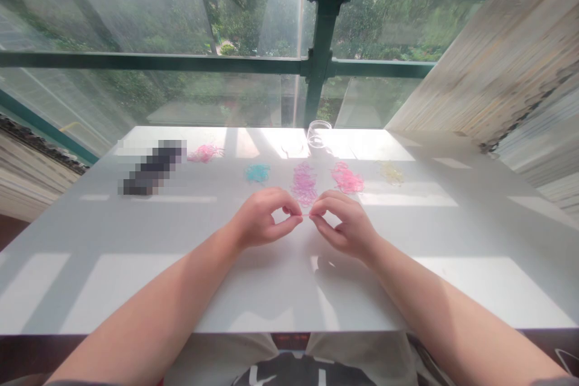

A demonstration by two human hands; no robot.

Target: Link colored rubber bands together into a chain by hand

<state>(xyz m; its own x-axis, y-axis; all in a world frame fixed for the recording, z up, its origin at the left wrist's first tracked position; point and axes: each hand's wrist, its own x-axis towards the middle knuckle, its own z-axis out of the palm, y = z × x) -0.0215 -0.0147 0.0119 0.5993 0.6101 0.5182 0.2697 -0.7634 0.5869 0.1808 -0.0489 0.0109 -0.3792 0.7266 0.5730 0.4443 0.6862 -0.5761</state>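
Above the near middle of the white table [190, 289], my left hand [262, 217] and my right hand [346, 223] face each other, fingertips a small gap apart. Both are closed in a pinch. Between the two pinches runs a thin pink strand [306, 215], its ends hidden by the fingertips; it is too small to tell its exact kind. Just beyond the hands lies a purple pile of thin, loop-like pieces [304, 181]. Similar piles flank it: a blue pile [257, 173] to the left, a bright pink pile [347, 178] and a pale yellow pile [391, 173] to the right.
A clear glass cup [319, 134] stands at the table's far edge. Further left are a reddish-pink pile [205, 153] and a dark pixelated object [156, 167]. Behind the table is a green-framed window [321, 30], with a curtain [488, 48] on the right.
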